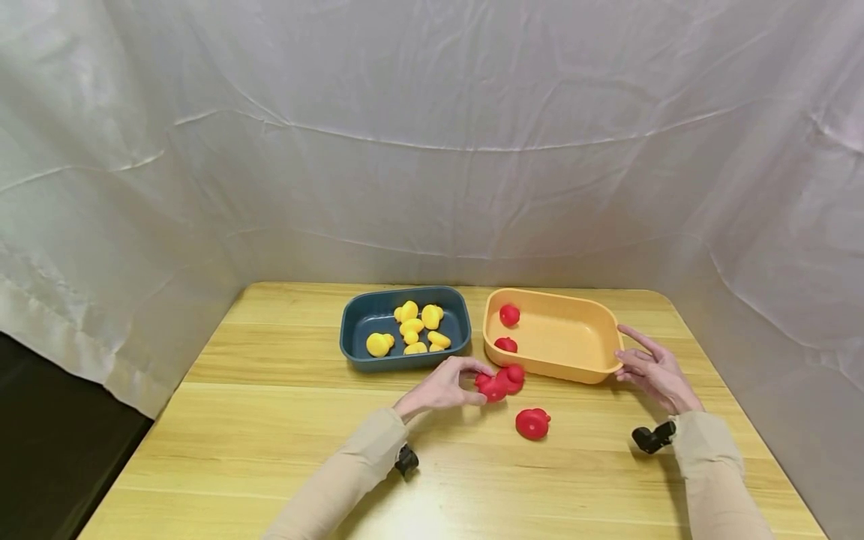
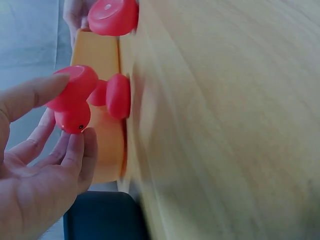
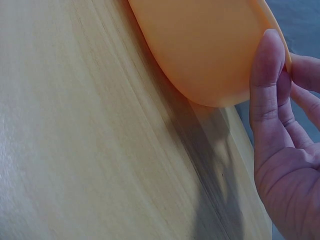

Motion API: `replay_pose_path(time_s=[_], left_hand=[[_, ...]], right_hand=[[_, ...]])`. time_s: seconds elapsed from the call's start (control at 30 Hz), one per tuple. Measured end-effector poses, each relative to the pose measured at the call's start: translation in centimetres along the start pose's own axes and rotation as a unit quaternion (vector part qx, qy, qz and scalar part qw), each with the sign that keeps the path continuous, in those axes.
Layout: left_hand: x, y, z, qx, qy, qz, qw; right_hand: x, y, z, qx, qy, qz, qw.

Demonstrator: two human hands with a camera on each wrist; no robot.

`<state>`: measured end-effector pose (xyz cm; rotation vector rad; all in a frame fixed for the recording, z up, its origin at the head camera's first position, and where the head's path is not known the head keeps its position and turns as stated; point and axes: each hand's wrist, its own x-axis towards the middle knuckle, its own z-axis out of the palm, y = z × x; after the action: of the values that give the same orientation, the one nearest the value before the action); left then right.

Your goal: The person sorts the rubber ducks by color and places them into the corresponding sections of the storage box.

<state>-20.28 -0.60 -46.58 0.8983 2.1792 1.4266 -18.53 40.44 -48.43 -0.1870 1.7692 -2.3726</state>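
My left hand pinches a red toy duck between thumb and fingertips, above the table in front of the trays. Just beyond it another red duck lies on the wood by the orange tray's front wall. A third red duck lies closer to me on the table. My right hand grips the right end of the orange tray, its thumb on one side of the rim and fingers on the other. Two red ducks sit at that tray's left end.
Left of the orange tray stands a dark blue tray holding several yellow ducks. Both stand near the back of the wooden table. Pale curtains hang behind and along the sides.
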Motion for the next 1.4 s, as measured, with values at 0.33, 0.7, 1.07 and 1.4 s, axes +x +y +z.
replay_pose_path(time_s=[0.33,0.7,1.07,1.4], left_hand=[[0.2,1.4,-0.8,0.026,0.049,0.021,0.9983],[0.8,3.0,-1.5,0.038,0.078,0.037,0.9956],[1.9,3.9,-1.9,0.079,0.089,0.036,0.9923],[3.4,4.5,-2.0,0.092,0.099,0.016,0.9907]], right_hand=[[0.0,0.0,0.0,-0.006,0.000,-0.003,1.000],[0.0,0.0,0.0,-0.003,-0.003,-0.005,1.000],[0.1,0.1,-0.1,0.010,0.004,0.000,1.000],[0.0,0.1,0.0,0.008,0.001,-0.001,1.000]])
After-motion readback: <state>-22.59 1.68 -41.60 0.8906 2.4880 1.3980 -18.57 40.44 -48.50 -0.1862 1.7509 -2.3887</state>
